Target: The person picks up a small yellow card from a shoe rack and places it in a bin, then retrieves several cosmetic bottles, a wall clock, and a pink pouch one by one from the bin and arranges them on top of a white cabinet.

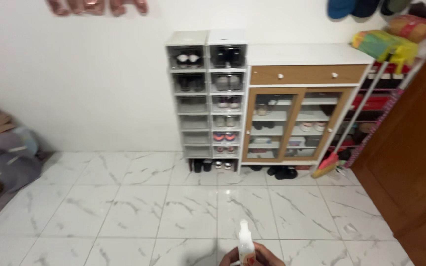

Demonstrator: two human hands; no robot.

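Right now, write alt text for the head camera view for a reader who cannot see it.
A hand at the bottom edge grips a small white spray bottle over a white marble-patterned tile floor. Against the white wall stand two stacks of clear plastic shoe boxes and a white cabinet with wood-framed glass doors; a long-handled broom leans beside it.

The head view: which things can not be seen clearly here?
- Hand: cut by the bottom edge; left or right unclear.
- White bottle: lower part hidden by the hand and the edge.
- Shoes in the clear boxes: too small.
- Bundles at left: blurred.
- Broom: top hidden behind bags.
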